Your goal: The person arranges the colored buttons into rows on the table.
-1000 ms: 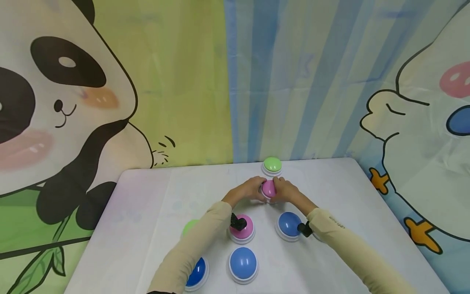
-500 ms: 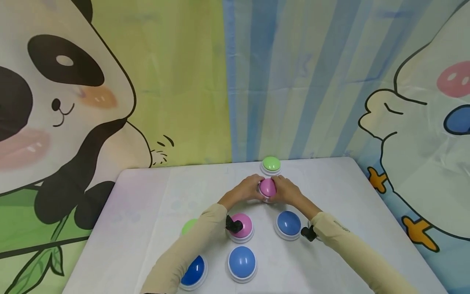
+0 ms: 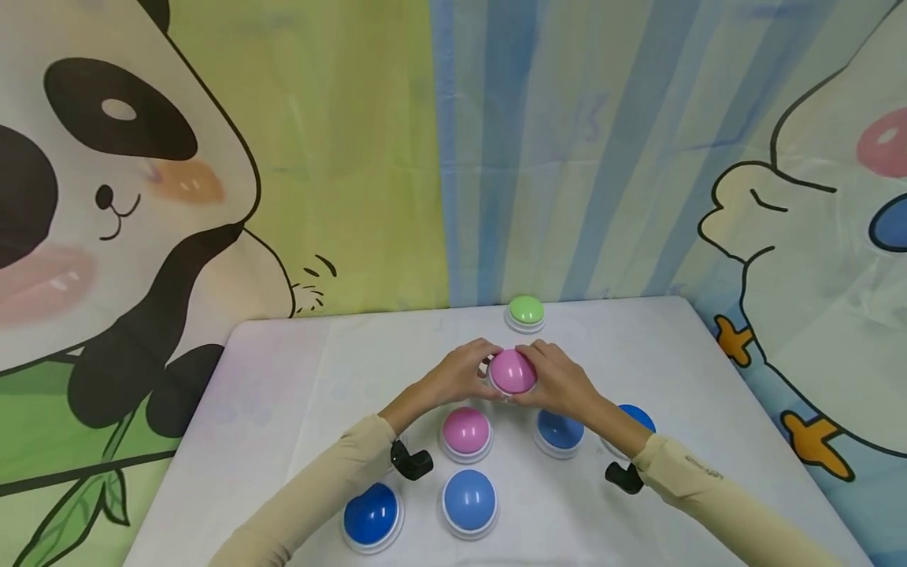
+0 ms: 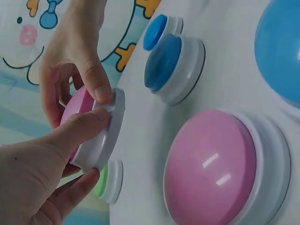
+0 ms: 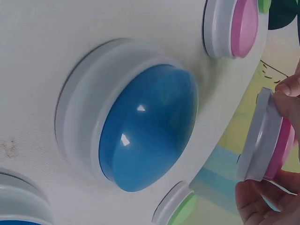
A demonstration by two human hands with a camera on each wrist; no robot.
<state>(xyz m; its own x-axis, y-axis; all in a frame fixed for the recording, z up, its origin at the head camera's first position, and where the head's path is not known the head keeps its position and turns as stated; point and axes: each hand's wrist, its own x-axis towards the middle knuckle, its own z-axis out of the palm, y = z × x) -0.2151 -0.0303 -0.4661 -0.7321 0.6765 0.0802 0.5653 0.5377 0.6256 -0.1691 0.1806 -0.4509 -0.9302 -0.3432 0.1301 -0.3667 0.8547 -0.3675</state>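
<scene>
Both hands grip a pink dome push button [image 3: 513, 372] with a white base, one from each side. The left hand [image 3: 459, 370] holds its left rim, and the right hand [image 3: 560, 379] its right rim. In the left wrist view the button's white base [image 4: 101, 140] is tilted and clear of the table, with both thumbs on its edge. A second pink button [image 3: 466, 431] stands on the table just in front of the hands. Beneath the right hand is a blue button [image 3: 560, 431], partly covered by it. Behind the hands stands a green button [image 3: 527, 310].
A light blue button [image 3: 469, 502] and a darker blue one [image 3: 370, 516] stand near the front. Another blue button [image 3: 639, 417] is partly hidden by the right forearm. The white table [image 3: 283, 378] ends at a printed cartoon curtain [image 3: 354, 157].
The hands have lifted the pink button and brought it nearer the person, away from the green one. The left forearm swung left, now hiding another green button at the left.
</scene>
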